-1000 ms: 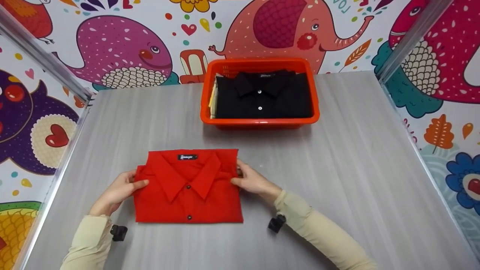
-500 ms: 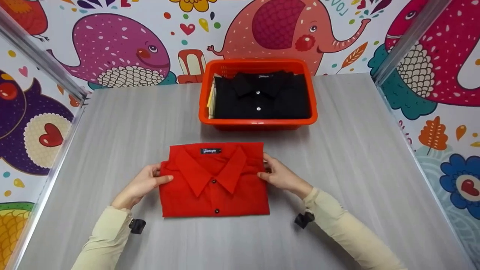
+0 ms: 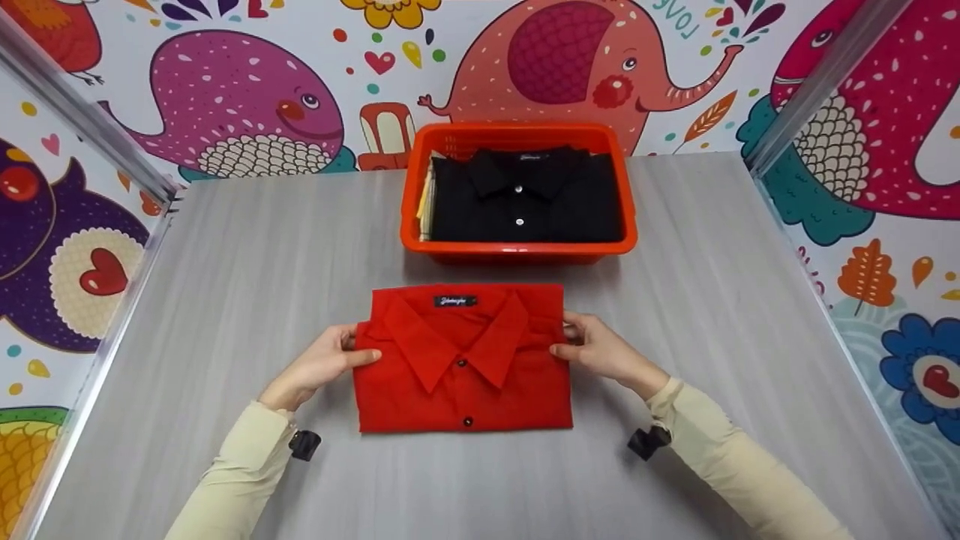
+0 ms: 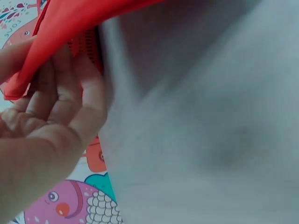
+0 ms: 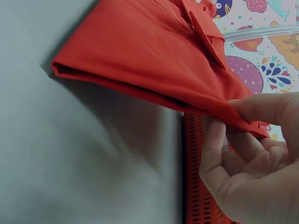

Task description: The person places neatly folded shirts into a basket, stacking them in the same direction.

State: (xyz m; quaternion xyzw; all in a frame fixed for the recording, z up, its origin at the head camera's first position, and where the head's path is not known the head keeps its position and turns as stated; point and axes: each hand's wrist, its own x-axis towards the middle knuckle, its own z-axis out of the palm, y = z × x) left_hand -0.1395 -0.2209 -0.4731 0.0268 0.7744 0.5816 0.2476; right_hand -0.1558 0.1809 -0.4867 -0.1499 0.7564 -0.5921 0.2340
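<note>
A folded red shirt (image 3: 480,405) with a pointed collar, dark buttons and a black neck label is held flat between both hands, collar toward the basket. My left hand (image 3: 322,364) pinches its left edge, thumb on top and fingers underneath. At the opposite edge my right hand (image 3: 604,352) grips it the same way. In the right wrist view the shirt (image 5: 140,60) shows its folded layers, raised over the table with a shadow below. The left wrist view has the fingers (image 4: 67,88) curled under the red cloth (image 4: 84,23).
An orange-red plastic basket (image 3: 517,247) stands at the back of the grey table (image 3: 285,247), behind the shirt. In it lies a folded black shirt (image 3: 525,202), with yellowish cloth (image 3: 426,202) along its left side. Walls with cartoon prints (image 3: 247,97) enclose the table.
Both hands have carried the red shirt to the right and slightly toward the basket, from the left part of the table to in front of the basket. The grip is unchanged.
</note>
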